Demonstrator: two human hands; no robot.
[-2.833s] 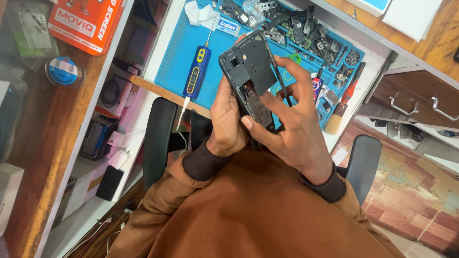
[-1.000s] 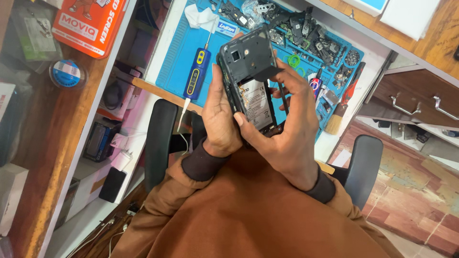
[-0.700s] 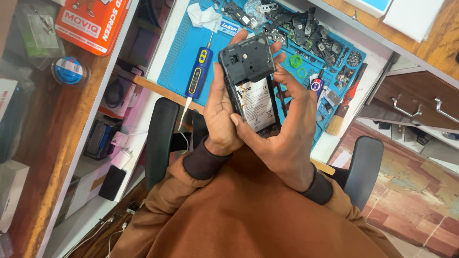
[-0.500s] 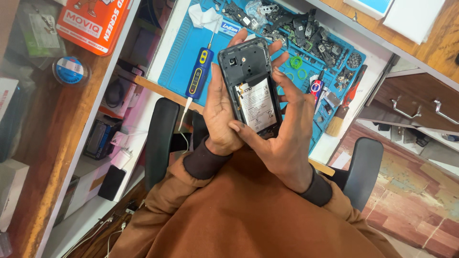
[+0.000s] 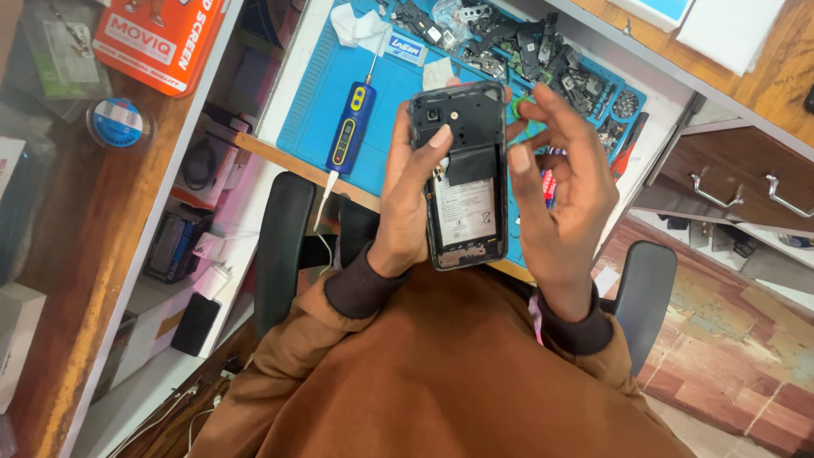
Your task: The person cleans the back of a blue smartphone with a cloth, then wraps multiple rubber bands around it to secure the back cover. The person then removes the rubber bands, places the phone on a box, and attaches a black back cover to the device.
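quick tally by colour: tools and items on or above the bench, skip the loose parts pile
Blue: 3 - work mat, electric screwdriver, tape roll
Black: 1 - opened phone, held by left hand, right hand beside it
Orange: 1 - box
White: 1 - cloth
Total: 6
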